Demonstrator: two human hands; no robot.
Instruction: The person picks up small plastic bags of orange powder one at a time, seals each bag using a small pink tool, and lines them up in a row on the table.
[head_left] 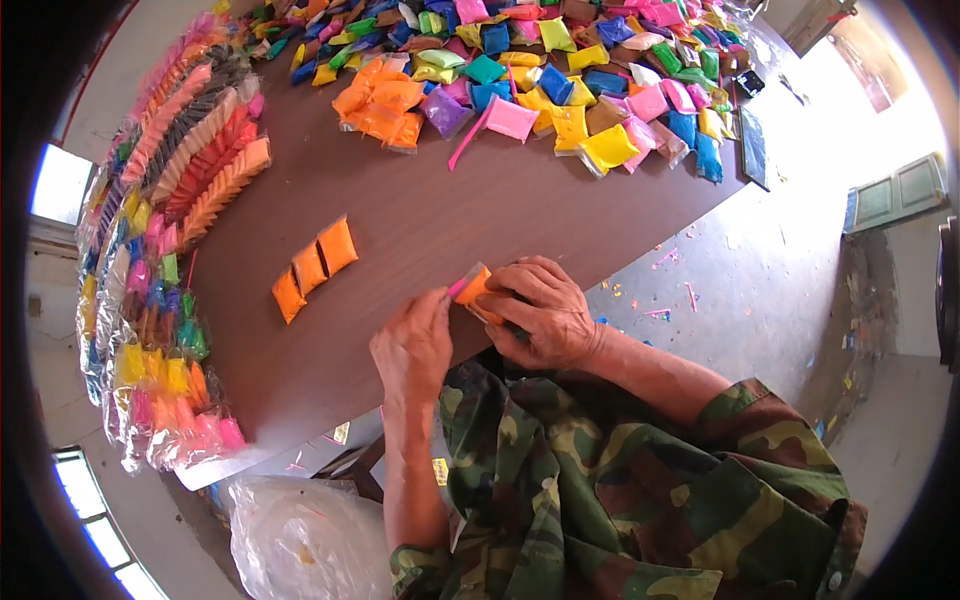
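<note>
Near the table's front edge my right hand (545, 312) is closed around a small orange packet (479, 284) in clear wrapping. My left hand (414, 340) has its fingertips pinched together at the packet's left end, on a thin pink strip (458, 288). Part of the packet is covered by my right fingers. To the left on the brown table, three orange packets (309, 266) lie in a slanting row, apart from both hands.
A large heap of coloured packets (570, 80) spreads over the far side, with a cluster of orange packets (385, 103) at its near edge. Rows of packets (230, 185) line the left edge. A clear plastic bag (305, 540) hangs below the table front. Scraps litter the floor (660, 290).
</note>
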